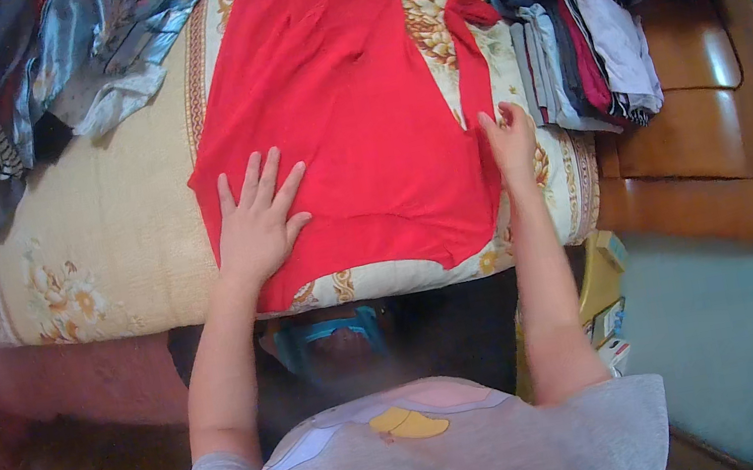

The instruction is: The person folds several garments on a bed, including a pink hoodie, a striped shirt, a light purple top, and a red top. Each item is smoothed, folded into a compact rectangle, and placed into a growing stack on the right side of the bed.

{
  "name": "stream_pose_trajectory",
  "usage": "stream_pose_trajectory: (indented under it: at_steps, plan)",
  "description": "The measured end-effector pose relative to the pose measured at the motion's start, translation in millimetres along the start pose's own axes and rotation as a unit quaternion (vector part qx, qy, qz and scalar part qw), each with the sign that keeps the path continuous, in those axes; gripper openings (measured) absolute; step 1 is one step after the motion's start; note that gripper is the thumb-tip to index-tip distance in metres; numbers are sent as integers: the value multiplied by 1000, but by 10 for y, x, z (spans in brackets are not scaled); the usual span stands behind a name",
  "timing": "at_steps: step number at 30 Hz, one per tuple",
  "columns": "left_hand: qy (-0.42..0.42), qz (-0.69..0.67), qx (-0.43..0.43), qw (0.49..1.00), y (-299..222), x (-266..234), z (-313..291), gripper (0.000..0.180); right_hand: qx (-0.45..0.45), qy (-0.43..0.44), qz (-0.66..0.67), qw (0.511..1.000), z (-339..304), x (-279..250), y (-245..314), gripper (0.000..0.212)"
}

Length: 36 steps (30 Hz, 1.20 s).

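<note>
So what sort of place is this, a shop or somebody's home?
Most likely a bedroom at home: a bed with a cream floral quilted cover, a stack of folded clothes on it, and a brown padded headboard. Both hands rest on a flat red cloth garment.

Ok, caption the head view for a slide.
Left hand flat on a red garment, right hand at its edge.

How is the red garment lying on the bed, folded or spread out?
Mostly spread out. The red garment lies flat on the bed, the left hand pressing it flat, the right hand at its right edge.
</note>
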<state>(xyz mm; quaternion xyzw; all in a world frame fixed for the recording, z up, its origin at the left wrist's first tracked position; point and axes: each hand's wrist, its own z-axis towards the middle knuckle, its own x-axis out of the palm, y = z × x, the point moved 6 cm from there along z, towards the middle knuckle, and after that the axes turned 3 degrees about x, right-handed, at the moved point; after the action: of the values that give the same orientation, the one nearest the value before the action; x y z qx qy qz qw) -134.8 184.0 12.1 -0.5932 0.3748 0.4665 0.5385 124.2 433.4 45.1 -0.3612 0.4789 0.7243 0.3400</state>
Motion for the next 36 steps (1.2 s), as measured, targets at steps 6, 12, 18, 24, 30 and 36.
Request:
stream_pose_trajectory:
  at_steps: [6, 12, 18, 24, 30, 36]
  plan:
    - [6, 62, -9, 998, -16, 63, 14, 60, -66, 71, -109, 989, 456, 592, -268, 34]
    - [-43, 38, -16, 998, -107, -53, 45, 50, 56, 52, 96, 992, 726, 351, -508, 21]
    - [-176, -392, -123, 894, -258, -114, 699, 20, 45, 11, 246, 968, 635, 123, -268, 24]
    - [-20, -558, -161, 814, -1093, 457, 2190, 41, -76, 95, -1, 993, -46, 217, 197, 40]
    - [-13, -362, -207, 909, -1340, 868, 3018, 52, -23, 87, -15, 996, -781, -54, -138, 53]
    - [85, -671, -317, 665, -1198, 1065, 3281, 20, 47, 127, 68, 988, -1191, -164, -386, 48]
